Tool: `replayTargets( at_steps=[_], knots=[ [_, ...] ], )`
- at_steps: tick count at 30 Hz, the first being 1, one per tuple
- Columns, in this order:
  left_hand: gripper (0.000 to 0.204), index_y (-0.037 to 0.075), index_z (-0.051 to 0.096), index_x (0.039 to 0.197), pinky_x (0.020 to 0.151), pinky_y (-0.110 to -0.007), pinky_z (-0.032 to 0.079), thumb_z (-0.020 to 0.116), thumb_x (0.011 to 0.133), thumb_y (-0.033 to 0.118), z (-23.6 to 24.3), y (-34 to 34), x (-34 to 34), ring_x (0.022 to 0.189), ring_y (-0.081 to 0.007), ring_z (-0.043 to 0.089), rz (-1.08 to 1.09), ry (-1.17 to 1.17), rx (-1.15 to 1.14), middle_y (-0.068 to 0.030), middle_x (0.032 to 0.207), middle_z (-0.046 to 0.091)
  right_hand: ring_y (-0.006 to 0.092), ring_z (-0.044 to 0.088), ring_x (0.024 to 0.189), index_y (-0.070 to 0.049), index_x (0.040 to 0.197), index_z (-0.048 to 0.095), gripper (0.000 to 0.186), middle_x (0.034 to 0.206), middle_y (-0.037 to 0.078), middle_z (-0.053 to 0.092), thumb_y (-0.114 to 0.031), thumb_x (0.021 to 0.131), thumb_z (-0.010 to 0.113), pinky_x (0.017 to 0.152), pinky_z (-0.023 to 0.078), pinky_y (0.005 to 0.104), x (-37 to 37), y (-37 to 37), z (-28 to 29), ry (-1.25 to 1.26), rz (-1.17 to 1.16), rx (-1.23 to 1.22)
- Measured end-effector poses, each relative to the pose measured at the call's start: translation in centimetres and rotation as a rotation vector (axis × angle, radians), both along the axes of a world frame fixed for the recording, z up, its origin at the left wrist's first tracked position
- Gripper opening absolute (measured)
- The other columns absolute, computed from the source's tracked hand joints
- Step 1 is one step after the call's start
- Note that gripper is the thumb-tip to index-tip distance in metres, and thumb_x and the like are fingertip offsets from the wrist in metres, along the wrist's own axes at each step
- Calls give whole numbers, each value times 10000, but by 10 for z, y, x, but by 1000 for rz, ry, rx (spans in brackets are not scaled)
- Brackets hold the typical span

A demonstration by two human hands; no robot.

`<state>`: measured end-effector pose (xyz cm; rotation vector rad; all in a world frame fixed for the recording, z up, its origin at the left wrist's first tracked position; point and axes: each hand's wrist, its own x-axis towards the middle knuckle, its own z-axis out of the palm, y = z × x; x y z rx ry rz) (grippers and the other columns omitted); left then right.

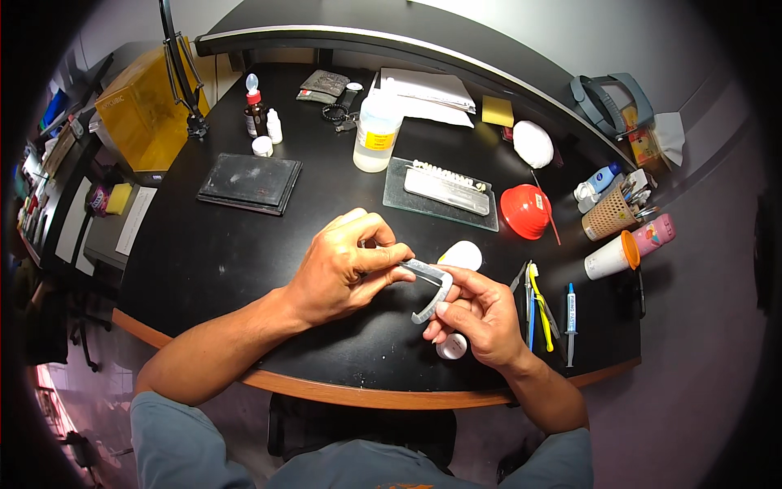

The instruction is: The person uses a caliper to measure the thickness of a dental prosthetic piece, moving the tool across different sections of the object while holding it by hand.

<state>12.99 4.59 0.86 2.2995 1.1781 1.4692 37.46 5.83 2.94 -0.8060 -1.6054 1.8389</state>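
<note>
Both hands are over the front middle of the black desk, with a small grey metal caliper point(445, 281) between them; its jaws curve in a C shape. Fingertips of my left hand point(346, 262) pinch its straight end. My right hand point(485, 316) grips the curved side between thumb and fingers. Part of the caliper is hidden behind the fingers. Just beyond my right hand lies a white rounded piece point(462, 256). A small white-lidded jar point(452, 346) stands below the right fingers.
Right of my right hand lie a yellow toothbrush point(539, 306), a syringe point(571, 326) and slim tools. Farther back are a red bowl point(525, 212), a glass slab point(399, 196) with a row of tooth-shaped pieces, a clear bottle point(376, 134) and a dark flat box point(249, 183).
</note>
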Motion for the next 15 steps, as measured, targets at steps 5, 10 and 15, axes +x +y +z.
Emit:
replayTargets(
  at_steps=[5,10,15],
  knots=[
    [262,103,775,964,585,-331,431,881,728,147,2,0,0,704,-191,537,0,3,-8,-26,787,608,175,729,792,97,1411,476,449,928,107,640,42,975,569,667,600,243,-1,-3,1,11,-18,20],
    [265,95,777,967,598,-331,433,879,733,164,6,-1,2,715,-192,538,6,29,-3,-24,792,601,160,725,795,82,1405,482,449,935,95,627,43,969,582,675,597,246,2,-5,0,25,-27,28],
    [261,95,775,969,642,-338,434,873,742,176,7,0,6,724,-201,544,26,67,19,-25,799,602,158,723,801,85,1403,472,454,952,93,613,51,965,584,688,604,250,5,-4,-3,60,-32,8]
  ],
)
